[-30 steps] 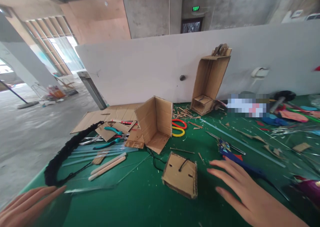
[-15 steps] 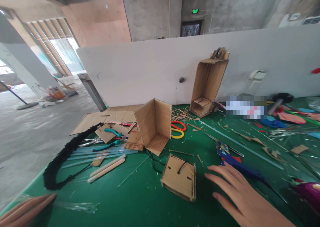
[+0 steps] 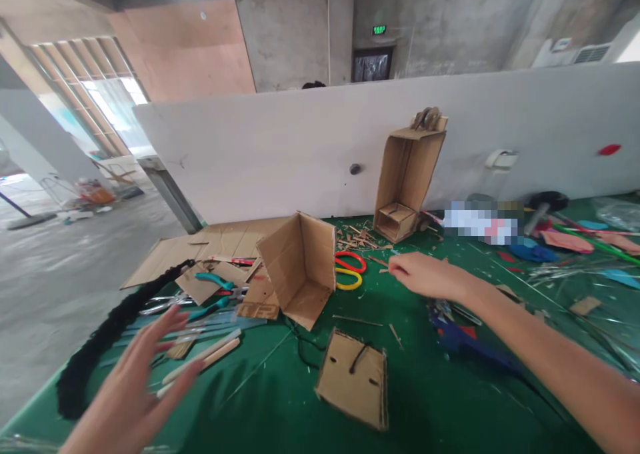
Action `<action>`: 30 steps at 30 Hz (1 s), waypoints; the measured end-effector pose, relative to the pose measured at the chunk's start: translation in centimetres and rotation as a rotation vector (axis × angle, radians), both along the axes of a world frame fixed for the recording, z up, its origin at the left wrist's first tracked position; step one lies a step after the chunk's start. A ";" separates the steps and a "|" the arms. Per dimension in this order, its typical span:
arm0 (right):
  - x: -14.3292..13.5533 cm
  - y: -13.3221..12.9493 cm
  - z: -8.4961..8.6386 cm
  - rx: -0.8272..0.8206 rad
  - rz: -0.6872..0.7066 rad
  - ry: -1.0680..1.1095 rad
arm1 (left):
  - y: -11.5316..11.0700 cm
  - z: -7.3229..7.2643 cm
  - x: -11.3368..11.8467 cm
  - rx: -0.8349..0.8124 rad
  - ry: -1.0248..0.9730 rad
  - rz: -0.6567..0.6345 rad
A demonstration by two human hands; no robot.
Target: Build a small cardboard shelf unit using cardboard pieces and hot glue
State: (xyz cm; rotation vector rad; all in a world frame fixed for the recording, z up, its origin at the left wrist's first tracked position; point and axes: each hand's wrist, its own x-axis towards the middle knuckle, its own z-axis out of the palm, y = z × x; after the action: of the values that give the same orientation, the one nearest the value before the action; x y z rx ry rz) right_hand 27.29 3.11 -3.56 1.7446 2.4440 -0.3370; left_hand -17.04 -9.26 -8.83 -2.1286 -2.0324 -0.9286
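Observation:
My right hand (image 3: 420, 274) has its fingers pinched together at the far end of a light-blue strip (image 3: 395, 253); most of that strip is hidden behind the hand and forearm. My left hand (image 3: 135, 374) is open, fingers apart, over the near left of the table by two pale wooden sticks (image 3: 225, 349). Between the hands lies a small flat cardboard box (image 3: 353, 381) with slits and a black cord on top. Behind it stands an open cardboard corner piece (image 3: 300, 274). A blue glue gun (image 3: 465, 344) lies below my right forearm.
Red-and-yellow-handled scissors (image 3: 350, 271) lie beside cardboard scraps. A tall cardboard box (image 3: 410, 181) stands against the white partition (image 3: 260, 154). Teal-handled pliers (image 3: 215, 281) and a black fuzzy strand (image 3: 110, 337) are at left. Plastic pieces clutter the right side.
My right hand has moved forward and left from beside the glue gun to the strip's end, its fingers closing. My left hand has risen from the near left edge and spread its fingers.

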 end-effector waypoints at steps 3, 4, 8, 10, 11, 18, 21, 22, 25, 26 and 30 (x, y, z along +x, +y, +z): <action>-0.7 5.1 -1.0 -0.112 0.040 -0.097 | 4.2 2.4 6.8 -0.075 -0.152 -0.115; -1.0 6.4 -1.4 -0.143 0.058 -0.123 | 5.5 2.9 8.5 -0.085 -0.186 -0.124; -2.5 10.4 -2.5 -0.181 0.079 -0.195 | 9.4 3.9 12.2 -0.196 -0.237 -0.145; -3.4 12.2 -2.9 -0.149 0.066 -0.194 | 10.3 3.8 12.5 -0.170 -0.220 -0.114; -3.8 13.0 -3.1 -0.127 0.054 -0.186 | 10.6 3.8 12.4 -0.148 -0.231 -0.104; -4.6 16.2 -3.3 0.022 -0.045 -0.016 | 10.6 5.5 10.3 -0.128 -0.635 0.021; -4.9 16.2 -2.9 -0.022 -0.009 0.128 | 10.6 7.2 9.3 -0.107 -0.753 0.061; -5.2 16.1 -2.9 -0.070 0.014 0.173 | 10.6 7.8 8.9 -0.094 -0.800 0.078; -6.5 16.1 -3.4 -0.216 0.062 0.270 | 11.2 8.5 8.0 0.016 -0.949 0.143; -7.0 16.3 -3.7 -0.240 0.064 0.287 | 11.4 8.5 7.7 0.063 -0.981 0.169; -8.2 17.8 -4.5 -0.187 0.040 0.299 | 11.9 7.9 6.7 0.158 -0.977 0.183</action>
State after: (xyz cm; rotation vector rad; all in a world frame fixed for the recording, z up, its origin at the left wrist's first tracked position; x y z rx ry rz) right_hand 19.10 20.94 -8.09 1.6675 2.5372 -0.8483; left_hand -10.35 2.68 -0.94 -1.4645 -2.2789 -2.3021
